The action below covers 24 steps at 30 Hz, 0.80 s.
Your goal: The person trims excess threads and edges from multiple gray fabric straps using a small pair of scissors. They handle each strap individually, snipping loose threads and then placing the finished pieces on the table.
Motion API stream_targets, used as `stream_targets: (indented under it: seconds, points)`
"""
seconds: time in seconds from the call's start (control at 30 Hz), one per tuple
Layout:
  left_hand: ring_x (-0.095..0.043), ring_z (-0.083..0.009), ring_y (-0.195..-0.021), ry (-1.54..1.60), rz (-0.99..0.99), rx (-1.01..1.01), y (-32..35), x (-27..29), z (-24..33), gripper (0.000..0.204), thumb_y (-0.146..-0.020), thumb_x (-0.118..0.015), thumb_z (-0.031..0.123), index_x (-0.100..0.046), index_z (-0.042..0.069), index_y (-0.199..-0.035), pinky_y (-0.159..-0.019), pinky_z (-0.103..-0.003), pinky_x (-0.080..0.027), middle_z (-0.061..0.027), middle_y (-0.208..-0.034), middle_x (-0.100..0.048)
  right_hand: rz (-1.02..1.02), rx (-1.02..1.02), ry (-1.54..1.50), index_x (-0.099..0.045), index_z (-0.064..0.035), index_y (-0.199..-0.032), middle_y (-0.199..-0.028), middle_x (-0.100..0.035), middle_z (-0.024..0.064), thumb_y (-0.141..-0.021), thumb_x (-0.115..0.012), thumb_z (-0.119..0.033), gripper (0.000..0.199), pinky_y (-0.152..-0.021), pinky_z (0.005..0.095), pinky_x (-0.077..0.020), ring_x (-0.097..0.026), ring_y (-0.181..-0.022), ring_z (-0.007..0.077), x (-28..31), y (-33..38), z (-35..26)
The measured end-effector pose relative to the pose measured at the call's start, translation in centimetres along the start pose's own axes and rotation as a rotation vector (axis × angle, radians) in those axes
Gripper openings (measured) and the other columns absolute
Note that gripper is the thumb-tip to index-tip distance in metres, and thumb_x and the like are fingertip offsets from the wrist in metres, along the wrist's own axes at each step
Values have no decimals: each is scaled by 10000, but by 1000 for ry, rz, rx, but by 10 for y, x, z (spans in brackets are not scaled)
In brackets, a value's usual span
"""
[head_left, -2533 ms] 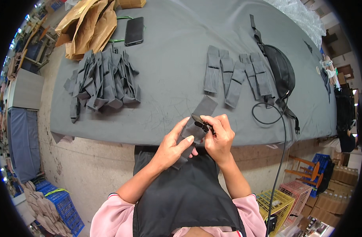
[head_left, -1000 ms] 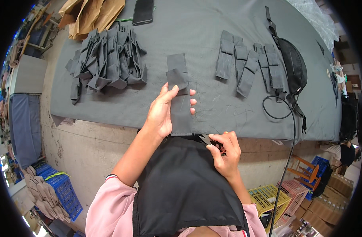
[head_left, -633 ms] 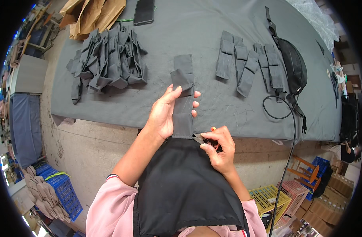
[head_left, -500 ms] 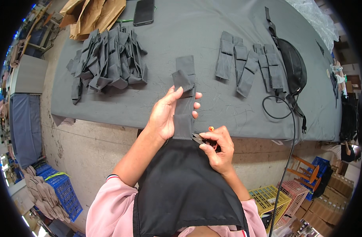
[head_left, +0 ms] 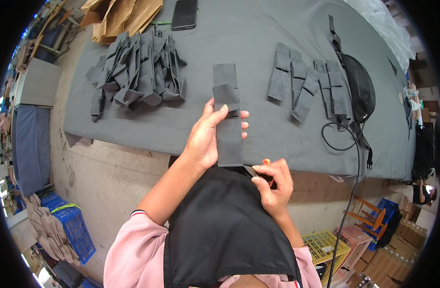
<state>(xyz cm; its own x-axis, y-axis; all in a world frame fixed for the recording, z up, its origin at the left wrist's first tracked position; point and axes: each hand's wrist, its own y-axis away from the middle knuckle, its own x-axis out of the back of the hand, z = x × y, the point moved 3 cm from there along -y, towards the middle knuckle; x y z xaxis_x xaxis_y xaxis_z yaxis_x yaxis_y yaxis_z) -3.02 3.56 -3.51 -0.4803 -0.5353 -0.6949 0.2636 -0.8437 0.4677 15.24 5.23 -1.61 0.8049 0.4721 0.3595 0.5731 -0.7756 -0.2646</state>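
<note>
A long dark grey fabric strip (head_left: 229,146) with folded, stitched sections lies along my left hand (head_left: 204,137). The thumb presses on its front near a folded flap, and the fingers wrap behind, their tips showing past the right edge. My right hand (head_left: 279,188) is closed around small thread snips (head_left: 249,170) with dark metal blades. The blade tips are at the strip's lower right corner, by the stitched end; whether they touch it I cannot tell. The snips' handle is mostly hidden in the fingers.
On the grey-covered table are a heap of similar strips (head_left: 143,72), several more strips (head_left: 304,98), a black waist bag (head_left: 358,89), a phone (head_left: 184,13) and a brown paper bag (head_left: 129,19). A black cable (head_left: 347,206) hangs over the edge. Crates (head_left: 81,233) stand on the floor.
The strip is straighter, its upper flap and lower fold lying flatter. My right hand has shifted slightly right with the snips, whose blades looked more parted before. The whole view has moved a little.
</note>
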Motion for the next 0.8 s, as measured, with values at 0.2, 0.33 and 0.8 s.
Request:
stream_targets:
  seconds: [0.2,0.33,0.8]
  points:
    - [-607,-209,-934,-38,-34,-74,0,2,-1,398,-982,-454,194,-294,142,-1341,-763,-378,-537,-156,-1121,-591,-241,140,270,-649,-59,-916,-743,-541,61,-703,-737,-87,232,-527,317,-418,-529,-575,210,-7,-17,-19]
    - [-605,-208,-943,-45,-53,-65,2,-1,0,388,-985,-448,199,-302,141,-1340,-766,-379,-536,-154,-1124,-590,-254,175,266,-638,-65,-919,-734,-528,53,-702,-738,-110,243,-524,328,-418,-534,-577,216,-14,-19,-19]
    - [-620,-218,-936,-45,-99,77,3,1,-1,390,-997,-414,190,-262,142,-1353,-766,-376,-541,-178,-1130,-590,-358,224,248,-629,-83,-919,-746,-522,36,-685,-750,-120,267,-532,323,-426,-524,-568,205,-15,-29,-20]
